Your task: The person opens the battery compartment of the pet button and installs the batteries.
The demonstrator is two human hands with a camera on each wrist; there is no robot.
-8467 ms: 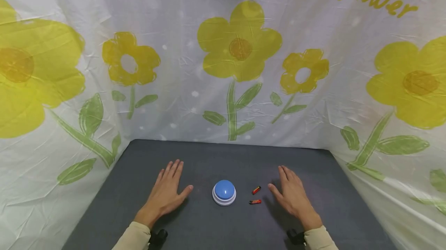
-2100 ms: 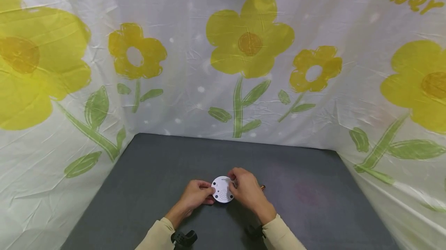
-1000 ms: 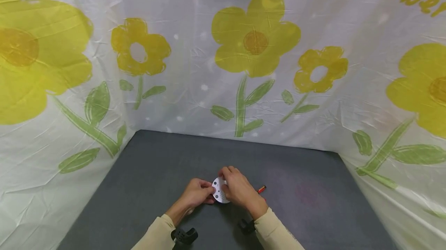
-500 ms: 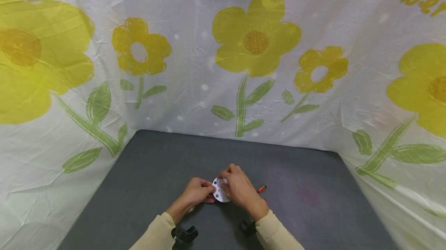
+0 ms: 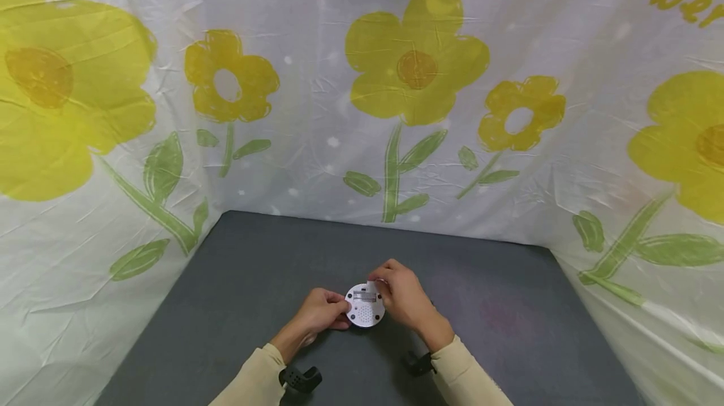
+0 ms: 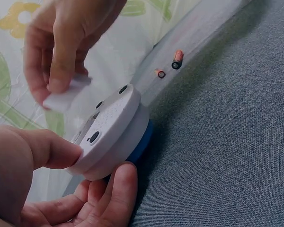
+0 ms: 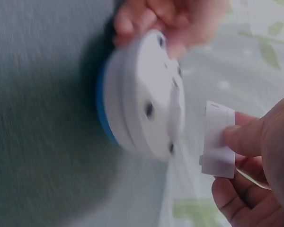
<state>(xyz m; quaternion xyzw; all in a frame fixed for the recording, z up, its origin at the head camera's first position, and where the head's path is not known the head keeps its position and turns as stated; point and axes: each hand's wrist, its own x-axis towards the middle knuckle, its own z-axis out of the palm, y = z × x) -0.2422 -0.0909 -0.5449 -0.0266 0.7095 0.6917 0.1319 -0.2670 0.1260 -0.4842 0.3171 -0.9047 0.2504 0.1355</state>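
Buzzer [image 5: 365,307], underside up: gripped by left hand [image 5: 321,314]; right hand [image 5: 405,296] pinches cover [image 7: 218,140] just beside it.

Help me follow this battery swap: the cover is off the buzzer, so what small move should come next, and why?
Probably set the cover down. The right hand pinches it clear of the buzzer, which the left hand holds bottom up, and two batteries lie loose on the table.

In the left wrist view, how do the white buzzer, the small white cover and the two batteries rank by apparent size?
1. White buzzer.
2. Small white cover.
3. The two batteries: smallest, but farther from the camera, so their order against the cover, and against each other, is unsure.
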